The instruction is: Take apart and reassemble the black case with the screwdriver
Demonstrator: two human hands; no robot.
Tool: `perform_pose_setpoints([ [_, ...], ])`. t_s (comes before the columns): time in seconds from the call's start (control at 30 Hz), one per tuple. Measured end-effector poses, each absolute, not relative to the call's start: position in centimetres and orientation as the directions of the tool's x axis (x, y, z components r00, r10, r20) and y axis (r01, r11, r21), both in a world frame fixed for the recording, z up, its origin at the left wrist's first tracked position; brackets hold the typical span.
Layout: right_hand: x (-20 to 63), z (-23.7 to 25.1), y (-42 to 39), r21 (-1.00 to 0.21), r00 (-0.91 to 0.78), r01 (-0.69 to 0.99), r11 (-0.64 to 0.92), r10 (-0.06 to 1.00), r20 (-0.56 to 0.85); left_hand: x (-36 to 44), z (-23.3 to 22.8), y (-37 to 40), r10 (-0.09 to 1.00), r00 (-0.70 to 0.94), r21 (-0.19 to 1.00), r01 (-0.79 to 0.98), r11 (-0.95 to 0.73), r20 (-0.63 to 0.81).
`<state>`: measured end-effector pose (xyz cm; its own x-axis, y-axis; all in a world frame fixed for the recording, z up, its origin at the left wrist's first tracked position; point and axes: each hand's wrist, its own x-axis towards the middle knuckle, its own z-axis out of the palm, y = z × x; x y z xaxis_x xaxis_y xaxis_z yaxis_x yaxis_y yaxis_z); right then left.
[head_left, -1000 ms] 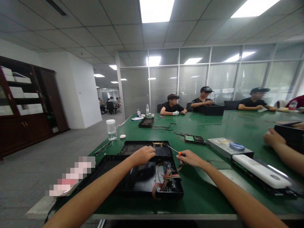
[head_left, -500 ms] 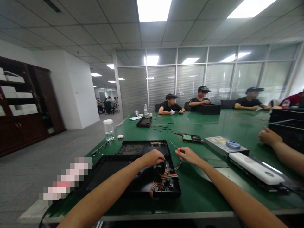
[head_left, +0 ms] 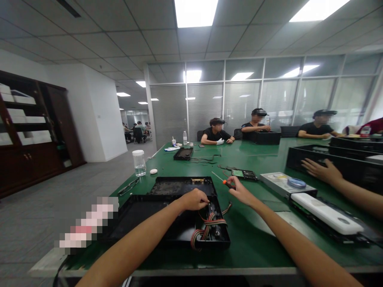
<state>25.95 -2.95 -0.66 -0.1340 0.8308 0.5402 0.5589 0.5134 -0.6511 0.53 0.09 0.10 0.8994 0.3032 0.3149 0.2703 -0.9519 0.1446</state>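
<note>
An open black device case (head_left: 143, 219) lies on the green table (head_left: 254, 243) in front of me, with a striped ribbon cable (head_left: 209, 227) at its right end. My left hand (head_left: 193, 199) rests curled on the case's inside, beside the cable. My right hand (head_left: 241, 191) is raised just right of the case and grips a small screwdriver (head_left: 221, 180) with an orange handle, its thin shaft pointing up and left. A black lid (head_left: 179, 185) lies flat behind the case.
A clear jar (head_left: 139, 162), a small white object and a black tool lie at the left. A green circuit board (head_left: 243, 174), a grey drive with a blue ring (head_left: 284, 185) and a white slab (head_left: 326, 213) sit at the right. A neighbour's hand (head_left: 321, 170) touches a black case. Three people sit at the far end.
My left hand moved right along the case, toward the cable. My right hand lifted slightly with the screwdriver. The neighbour's hand opened and reached onto a black case.
</note>
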Motion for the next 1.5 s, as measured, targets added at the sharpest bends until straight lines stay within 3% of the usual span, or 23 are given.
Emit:
perform_pose_setpoints([
  [0.2,27.8,1.1,-3.0,-0.76,-0.154,0.416,0.5,0.862,0.483,0.4,0.1,0.3,0.36,0.888,0.148,0.331,-0.932,0.286],
  [0.37,27.9,1.5,-3.4,-0.799,0.084,0.405,0.444,0.852,0.516,0.3,0.2,0.4,0.36,0.879,0.163,0.323,-0.932,0.313],
  [0.87,26.2,0.8,-3.7,-0.654,0.023,0.606,0.453,0.812,0.584,0.3,0.0,0.2,0.285,0.912,0.152,0.25,-0.956,0.296],
  [1.17,25.9,1.4,-4.6,-0.499,-0.061,0.716,0.489,0.755,0.653,0.5,0.3,-0.1,0.41,0.873,0.186,0.371,-0.91,0.265],
  [1.5,25.6,1.9,-5.2,-0.398,-0.112,0.779,0.485,0.732,0.672,0.5,0.4,-0.1,0.425,0.867,0.205,0.381,-0.902,0.259],
])
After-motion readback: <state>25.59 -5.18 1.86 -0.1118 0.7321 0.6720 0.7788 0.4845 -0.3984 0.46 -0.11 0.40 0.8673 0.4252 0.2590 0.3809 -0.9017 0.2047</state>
